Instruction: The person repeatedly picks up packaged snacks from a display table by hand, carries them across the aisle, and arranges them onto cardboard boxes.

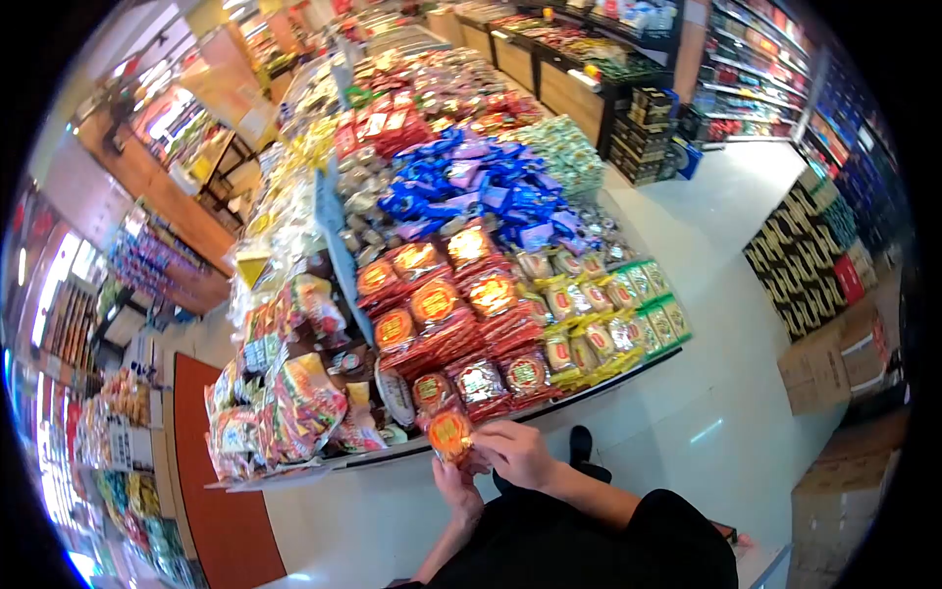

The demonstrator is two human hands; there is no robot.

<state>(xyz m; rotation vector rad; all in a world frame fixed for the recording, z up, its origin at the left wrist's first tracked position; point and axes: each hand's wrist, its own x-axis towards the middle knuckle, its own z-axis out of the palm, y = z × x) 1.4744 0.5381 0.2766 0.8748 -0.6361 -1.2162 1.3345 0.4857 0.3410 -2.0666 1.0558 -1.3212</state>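
Note:
A shiny red and gold wrapped packet (pixel 449 435) is held up at the front edge of a display table. My left hand (pixel 457 487) grips it from below with closed fingers. At its right edge, the bent fingers of my right hand (pixel 518 455) are closed on the wrapper. Just beyond are stacked red packets (pixel 482 383) of the same look, with more rows of red and gold packets (pixel 434 300) behind. Small yellow-wrapped packs (pixel 589 341) lie to the right of these stacks.
Blue-wrapped sweets (pixel 481 187) are heaped farther back. Colourful bags (pixel 304 402) fill the left section, past a blue divider (pixel 339 265). Green-edged packs (pixel 662 324) line the right corner. Cardboard boxes (pixel 819 368) and stacked dark cartons (pixel 800 260) stand on the right floor.

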